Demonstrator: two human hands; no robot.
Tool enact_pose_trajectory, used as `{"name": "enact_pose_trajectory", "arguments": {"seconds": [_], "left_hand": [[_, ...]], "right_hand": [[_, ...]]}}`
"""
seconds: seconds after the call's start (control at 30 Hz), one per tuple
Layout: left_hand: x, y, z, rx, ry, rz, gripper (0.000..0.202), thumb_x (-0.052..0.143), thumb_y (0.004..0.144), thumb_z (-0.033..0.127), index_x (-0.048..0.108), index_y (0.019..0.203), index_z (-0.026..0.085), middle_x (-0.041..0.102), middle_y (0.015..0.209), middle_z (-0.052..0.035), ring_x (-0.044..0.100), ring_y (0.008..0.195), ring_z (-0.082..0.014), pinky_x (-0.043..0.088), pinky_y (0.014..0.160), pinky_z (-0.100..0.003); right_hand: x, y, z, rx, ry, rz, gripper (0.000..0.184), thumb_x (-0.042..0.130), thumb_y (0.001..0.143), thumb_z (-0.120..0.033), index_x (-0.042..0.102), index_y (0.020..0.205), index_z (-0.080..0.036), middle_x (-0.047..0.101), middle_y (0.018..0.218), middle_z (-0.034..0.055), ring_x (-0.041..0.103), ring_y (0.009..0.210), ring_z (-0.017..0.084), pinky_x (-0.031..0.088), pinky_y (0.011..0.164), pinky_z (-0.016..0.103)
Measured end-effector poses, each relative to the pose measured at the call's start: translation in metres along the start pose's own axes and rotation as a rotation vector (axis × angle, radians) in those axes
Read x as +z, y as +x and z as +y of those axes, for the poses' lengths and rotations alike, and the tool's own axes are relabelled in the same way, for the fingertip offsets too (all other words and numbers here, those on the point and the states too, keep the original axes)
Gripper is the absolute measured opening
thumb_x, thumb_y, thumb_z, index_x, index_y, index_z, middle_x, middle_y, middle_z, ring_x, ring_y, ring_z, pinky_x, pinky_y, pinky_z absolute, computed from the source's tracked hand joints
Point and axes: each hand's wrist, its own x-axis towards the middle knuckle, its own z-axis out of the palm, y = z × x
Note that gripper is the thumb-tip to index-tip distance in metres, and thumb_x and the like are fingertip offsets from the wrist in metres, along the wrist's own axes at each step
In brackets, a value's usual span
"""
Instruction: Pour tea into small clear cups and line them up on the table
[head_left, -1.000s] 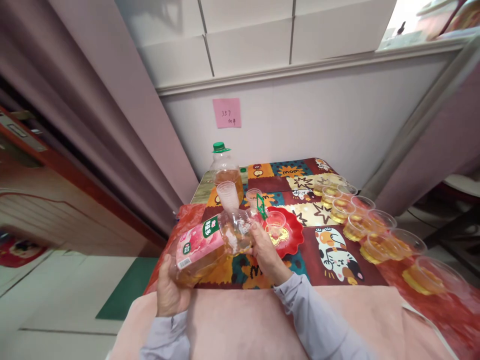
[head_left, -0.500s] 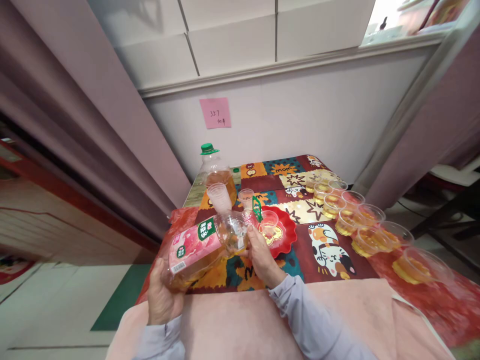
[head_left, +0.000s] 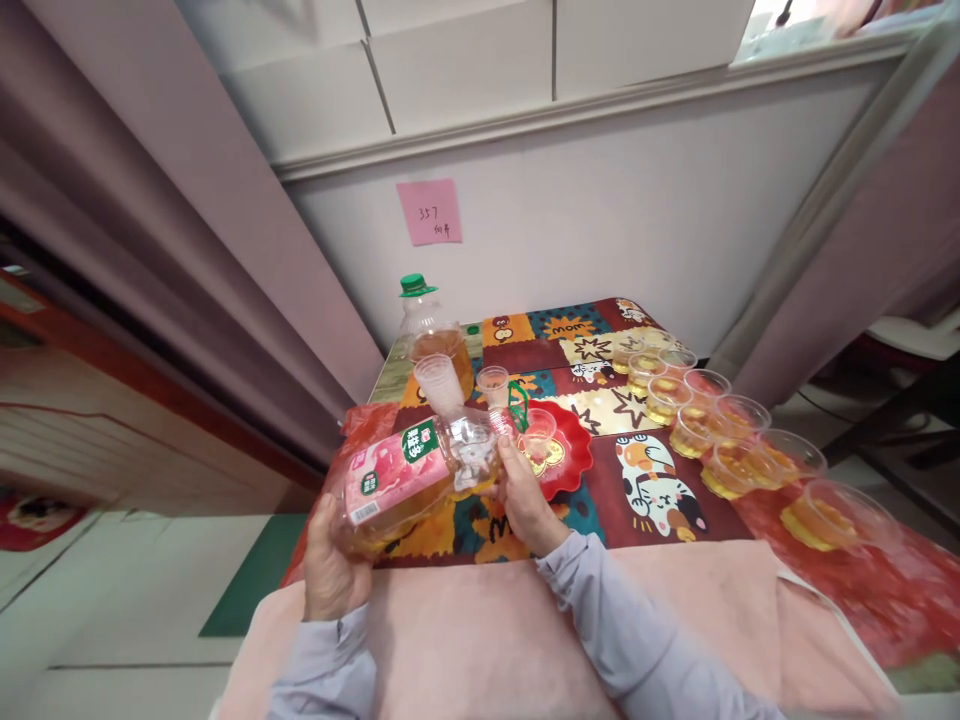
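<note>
A clear juice bottle (head_left: 397,475) with a pink label lies tilted nearly on its side between my hands, amber liquid inside. My left hand (head_left: 334,560) is wrapped round its base. My right hand (head_left: 523,498) grips near the neck, which points right over a red scalloped plate (head_left: 576,452). A clear plastic cup (head_left: 538,432) sits on that plate, partly behind the bottle's green handle (head_left: 518,404). Whether liquid is running into the cup, I cannot make out. Just behind the bottle stands a stack of clear cups (head_left: 438,382), with a single small cup (head_left: 493,386) beside it.
A large jug (head_left: 435,335) with a green cap stands at the back left. Several cups of yellow liquid (head_left: 694,430) line the table's right side. A pink cloth (head_left: 480,630) covers the near edge; a patterned mat (head_left: 660,490) lies under the things.
The view has shifted slightly, so the table sits a little higher in the picture. Both hands keep their hold on the tilted bottle, which has barely moved.
</note>
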Motion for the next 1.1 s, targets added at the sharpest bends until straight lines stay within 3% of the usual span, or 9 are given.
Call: {"name": "enact_pose_trajectory", "arguments": {"seconds": [0.3,0.5,0.7,1.1], "left_hand": [[-0.0005,0.0008,0.0057,0.007,-0.014,-0.046,0.057,0.08,0.078,0.052,0.076,0.126,0.022,0.076,0.132,-0.007,0.067,0.13,-0.0354,0.064,0.096,-0.042],[0.0025,0.0005,0.0073,0.003,-0.031,-0.007,0.057,0.083,0.075,0.051,0.078,0.123,0.021,0.08,0.123,-0.005,0.072,0.12,-0.0316,0.065,0.092,-0.038],[0.0004,0.0003,0.0069,-0.007,-0.023,0.003,0.059,0.083,0.076,0.052,0.077,0.126,0.022,0.079,0.125,-0.0041,0.071,0.121,-0.0302,0.065,0.092,-0.036],[0.0034,0.0008,0.0087,0.005,0.002,0.0,0.058,0.084,0.074,0.053,0.077,0.123,0.022,0.08,0.123,-0.004,0.069,0.125,-0.0305,0.062,0.098,-0.037]], "right_hand": [[0.0031,-0.0009,-0.0016,0.002,0.047,0.016,0.065,0.066,0.089,-0.075,0.065,0.135,-0.03,0.076,0.124,0.0049,0.075,0.105,0.026,0.066,0.069,0.035],[0.003,0.0002,0.0009,0.01,0.064,0.036,0.06,0.066,0.09,-0.074,0.068,0.127,-0.027,0.079,0.117,0.0055,0.077,0.102,0.027,0.067,0.067,0.035],[0.001,0.0016,0.0023,0.002,0.098,0.006,0.058,0.066,0.092,-0.069,0.065,0.134,-0.03,0.078,0.124,0.0044,0.076,0.104,0.026,0.065,0.065,0.032],[0.0001,0.001,0.0037,-0.002,0.07,0.039,0.06,0.065,0.089,-0.075,0.069,0.124,-0.027,0.079,0.116,0.0051,0.076,0.103,0.027,0.067,0.071,0.038]]}}
